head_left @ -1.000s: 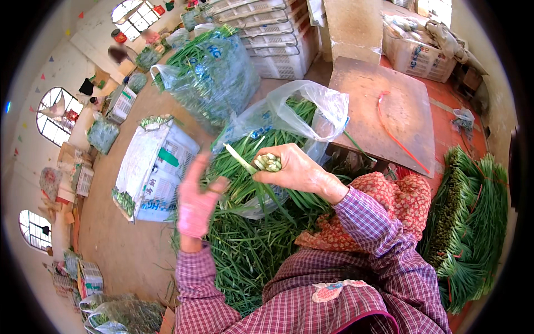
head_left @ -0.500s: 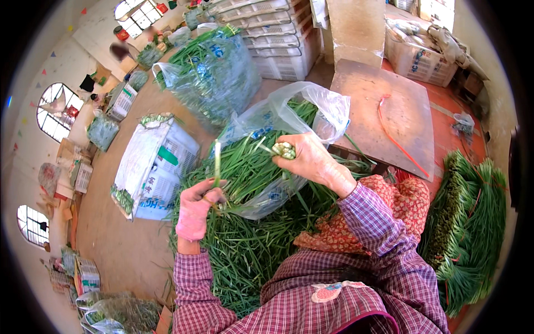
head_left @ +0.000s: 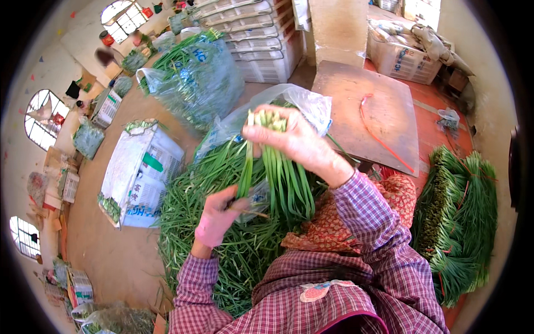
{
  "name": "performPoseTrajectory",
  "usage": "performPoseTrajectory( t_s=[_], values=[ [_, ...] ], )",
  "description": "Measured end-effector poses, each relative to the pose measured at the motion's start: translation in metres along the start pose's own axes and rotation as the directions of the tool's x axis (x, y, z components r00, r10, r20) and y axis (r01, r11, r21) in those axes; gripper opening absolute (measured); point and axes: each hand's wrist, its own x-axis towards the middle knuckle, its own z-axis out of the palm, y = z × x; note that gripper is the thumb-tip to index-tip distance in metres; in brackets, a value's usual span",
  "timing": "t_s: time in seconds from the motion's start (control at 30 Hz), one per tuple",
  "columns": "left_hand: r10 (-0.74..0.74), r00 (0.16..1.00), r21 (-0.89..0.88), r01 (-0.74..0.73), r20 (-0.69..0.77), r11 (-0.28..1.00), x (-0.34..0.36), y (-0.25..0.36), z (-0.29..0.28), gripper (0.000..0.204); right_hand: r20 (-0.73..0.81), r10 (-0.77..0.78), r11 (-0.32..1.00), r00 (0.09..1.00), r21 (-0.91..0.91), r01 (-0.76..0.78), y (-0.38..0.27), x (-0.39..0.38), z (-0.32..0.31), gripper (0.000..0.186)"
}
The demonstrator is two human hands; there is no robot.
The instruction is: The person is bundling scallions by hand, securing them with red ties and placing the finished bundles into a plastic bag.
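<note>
My right hand [head_left: 289,136] grips a bunch of garlic chives [head_left: 286,183] near its pale cut ends, which point up while the flat green leaves hang down. Lower and to the left, my left hand [head_left: 216,217], in a pink fingerless glove, pinches the leaves of a few more stalks [head_left: 245,178] whose pale ends lean against that bunch. A thin brownish strand sticks out beside the left fingers. Beneath both hands spreads a big heap of loose chives [head_left: 194,192], partly on a clear plastic bag [head_left: 303,97] that lies open behind the right hand.
A full plastic bag of greens [head_left: 194,78] stands ahead, beside stacked white crates [head_left: 258,69]. On the left is a white crate [head_left: 147,178]. A wooden board [head_left: 364,111] with a red strip [head_left: 378,131] is at right. Tied chive bundles [head_left: 464,222] lie far right.
The right hand has moved left and turned, so its bunch now hangs in view. The left hand has come right and lower, bringing its stalks up against the bunch.
</note>
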Motion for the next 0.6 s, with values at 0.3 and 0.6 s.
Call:
performPoseTrajectory(
  t_s=[0.3, 0.6],
  values=[
    [-0.252, 0.918, 0.749, 0.396, -0.306, 0.531, -0.051, -0.052, -0.143, 0.049, -0.071, 0.038, 0.983, 0.997, -0.178, -0.05, 0.0, 0.006, -0.029, 0.019],
    [0.358, 0.932, -0.388, -0.349, -0.052, 0.853, 0.042, 0.106, -0.008, 0.085, 0.015, -0.013, 0.98, 1.0, 0.198, 0.01, -0.014, 0.014, 0.015, 0.017]
  ],
)
